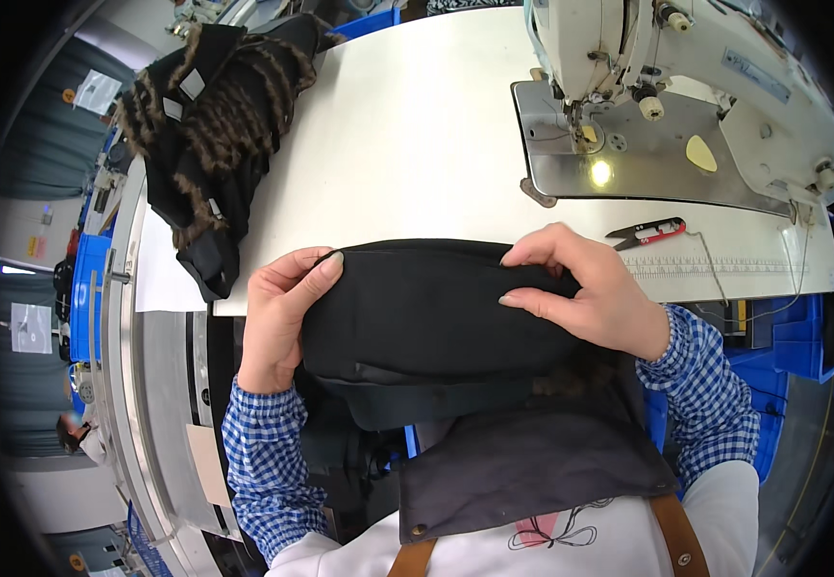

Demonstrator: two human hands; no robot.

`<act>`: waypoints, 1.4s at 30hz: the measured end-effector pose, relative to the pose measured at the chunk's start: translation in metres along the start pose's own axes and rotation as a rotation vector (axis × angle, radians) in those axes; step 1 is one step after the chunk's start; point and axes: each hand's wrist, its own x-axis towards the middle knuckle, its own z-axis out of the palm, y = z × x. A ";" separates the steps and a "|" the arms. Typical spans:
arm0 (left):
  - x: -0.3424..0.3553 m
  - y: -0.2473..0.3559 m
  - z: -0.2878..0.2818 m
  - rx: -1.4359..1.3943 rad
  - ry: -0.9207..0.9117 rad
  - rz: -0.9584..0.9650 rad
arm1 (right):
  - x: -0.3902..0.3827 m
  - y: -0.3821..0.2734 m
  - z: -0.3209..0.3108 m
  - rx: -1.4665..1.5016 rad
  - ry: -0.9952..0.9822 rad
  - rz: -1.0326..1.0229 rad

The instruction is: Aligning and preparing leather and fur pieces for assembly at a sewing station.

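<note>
A folded piece of black fabric [426, 317] is held up in front of me at the near edge of the white table. My left hand [287, 303] pinches its upper left corner between thumb and fingers. On the right side, my right hand [585, 288] grips the fabric near its top edge, thumb in front and fingers bent over the top. Some brown fur shows below the fabric's lower right part. Just beyond my right hand lie thread snips [649, 232] with a red and black handle.
A sewing machine [686, 58] stands at the far right on a metal plate [551, 144]. Black garments with brown fur strips [224, 125] are heaped at the table's left. A printed ruler scale [715, 264] runs along the front edge. Blue bins [801, 337] sit below on the right.
</note>
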 end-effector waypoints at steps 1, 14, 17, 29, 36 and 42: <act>0.000 0.000 -0.001 0.012 0.005 -0.013 | 0.001 0.003 0.000 -0.060 -0.014 -0.108; -0.033 -0.022 -0.010 -0.111 0.009 -0.067 | -0.004 -0.010 0.004 -0.043 -0.077 -0.047; -0.047 -0.032 -0.013 -0.127 0.035 -0.114 | -0.012 -0.011 0.014 0.069 -0.060 0.053; -0.082 -0.042 -0.019 -0.130 0.039 -0.122 | -0.011 -0.009 0.015 -0.064 -0.227 -0.172; -0.085 -0.038 -0.014 -0.131 0.040 -0.105 | -0.013 -0.012 0.014 0.017 -0.276 -0.077; -0.085 -0.035 -0.012 -0.097 0.066 -0.055 | -0.018 -0.019 0.014 0.219 -0.209 0.069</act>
